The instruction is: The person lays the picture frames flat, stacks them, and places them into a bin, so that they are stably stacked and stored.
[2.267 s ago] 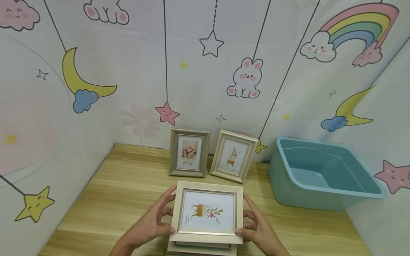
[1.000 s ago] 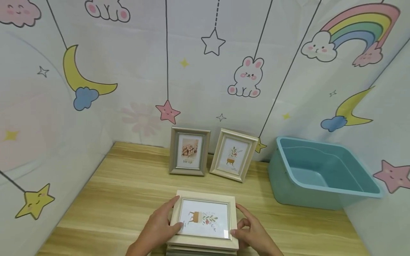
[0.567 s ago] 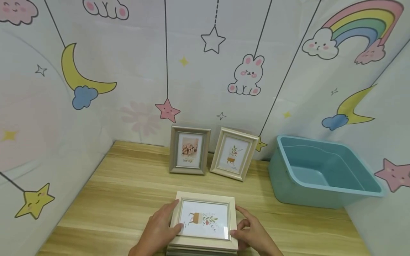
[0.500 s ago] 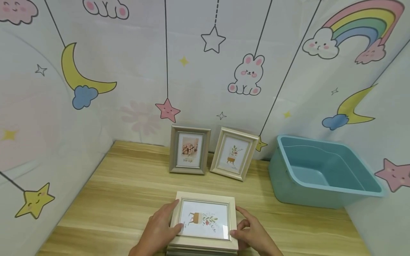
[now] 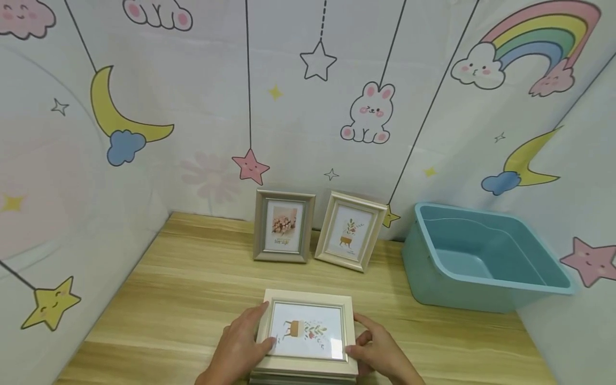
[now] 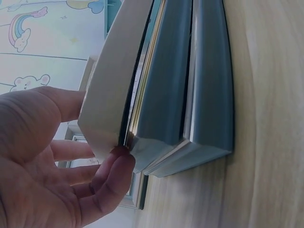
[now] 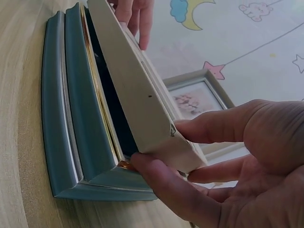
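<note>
A cream picture frame point(image 5: 308, 330) with a potted-plant print lies face up and sideways on top of a stack. My left hand point(image 5: 239, 342) grips its left end, thumb over the front border and fingertips at the underside. At the right end my right hand point(image 5: 381, 348) pinches the near corner between thumb and fingers. Under it, the left wrist view shows two blue-grey-looking picture frames, a middle one point(image 6: 164, 90) and a bottom one point(image 6: 212, 90) on the wood. In the right wrist view a dark gap runs beneath part of the cream frame point(image 7: 135, 95).
Behind the stack stand a grey-brown picture frame point(image 5: 260, 227) with a flower photo and a cream picture frame point(image 5: 323, 235), turned slightly. A teal plastic tub point(image 5: 462, 294) is at the right on the wooden table point(image 5: 159, 289). A cartoon-printed backdrop point(image 5: 207, 96) encloses the table.
The cream frame, earlier held raised and tilted toward me, has come down flatter onto the stack. My left thumb has shifted further onto its front. Over the last half second the hands barely move.
</note>
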A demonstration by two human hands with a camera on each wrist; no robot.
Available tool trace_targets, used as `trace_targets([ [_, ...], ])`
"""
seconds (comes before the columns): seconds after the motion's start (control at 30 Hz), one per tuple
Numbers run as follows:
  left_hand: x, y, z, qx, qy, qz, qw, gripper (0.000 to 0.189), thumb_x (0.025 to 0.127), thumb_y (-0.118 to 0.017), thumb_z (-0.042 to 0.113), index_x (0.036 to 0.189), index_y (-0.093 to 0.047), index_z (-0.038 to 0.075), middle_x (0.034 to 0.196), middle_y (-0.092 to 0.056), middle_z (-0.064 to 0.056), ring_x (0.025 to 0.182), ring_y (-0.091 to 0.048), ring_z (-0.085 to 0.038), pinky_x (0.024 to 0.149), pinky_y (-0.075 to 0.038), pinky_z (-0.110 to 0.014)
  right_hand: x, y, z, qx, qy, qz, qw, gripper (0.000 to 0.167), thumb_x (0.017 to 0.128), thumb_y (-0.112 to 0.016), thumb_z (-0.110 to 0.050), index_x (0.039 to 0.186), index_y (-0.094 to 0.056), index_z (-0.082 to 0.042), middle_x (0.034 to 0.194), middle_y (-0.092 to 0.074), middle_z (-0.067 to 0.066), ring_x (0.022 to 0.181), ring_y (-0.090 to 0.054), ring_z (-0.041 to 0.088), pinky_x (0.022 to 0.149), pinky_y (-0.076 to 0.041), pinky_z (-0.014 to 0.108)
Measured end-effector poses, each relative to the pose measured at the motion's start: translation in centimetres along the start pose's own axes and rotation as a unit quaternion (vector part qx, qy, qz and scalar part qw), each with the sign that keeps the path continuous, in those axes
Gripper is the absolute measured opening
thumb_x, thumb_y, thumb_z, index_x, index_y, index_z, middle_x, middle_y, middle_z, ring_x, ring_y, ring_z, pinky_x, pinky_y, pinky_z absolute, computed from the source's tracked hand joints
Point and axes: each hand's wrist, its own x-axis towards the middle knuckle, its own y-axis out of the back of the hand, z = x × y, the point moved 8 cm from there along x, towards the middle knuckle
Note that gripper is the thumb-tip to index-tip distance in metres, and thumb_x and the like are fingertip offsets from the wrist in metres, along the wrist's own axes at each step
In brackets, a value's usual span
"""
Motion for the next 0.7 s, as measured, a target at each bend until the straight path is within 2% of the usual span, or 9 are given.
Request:
trace_targets([
  [0.33, -0.01, -0.01, 0.1, 0.012, -0.002, 0.002, 0.9999, 0.067, 0.07, -0.086, 0.014, 0.132, -0.062, 0.003, 0.127, -0.066, -0.022, 0.113, -0.065, -0.043, 0.092, -0.053, -0.059, 0.01, 0.0, -0.9, -0.041, 0.03, 0.012, 0.9987, 0.074, 0.081, -0.073, 0.004, 0.145, -0.036, 0.014, 0.085, -0.055, 0.011, 0.068, -0.059, 0.019, 0.051, -0.059, 0.037],
  [0.7, 0.12, -0.07, 0.49, 0.034, 0.006, 0.003, 0.9994, 0.067, 0.071, -0.086, 0.016, 0.132, -0.062, 0.002, 0.125, -0.066, -0.023, 0.11, -0.066, -0.044, 0.087, -0.054, -0.06, 0.14, 0.1, -0.95, -0.037, 0.02, 0.027, 0.9987, 0.073, 0.083, -0.069, 0.002, 0.145, -0.033, 0.016, 0.087, -0.052, 0.011, 0.064, -0.06, 0.019, 0.049, -0.059, 0.042],
])
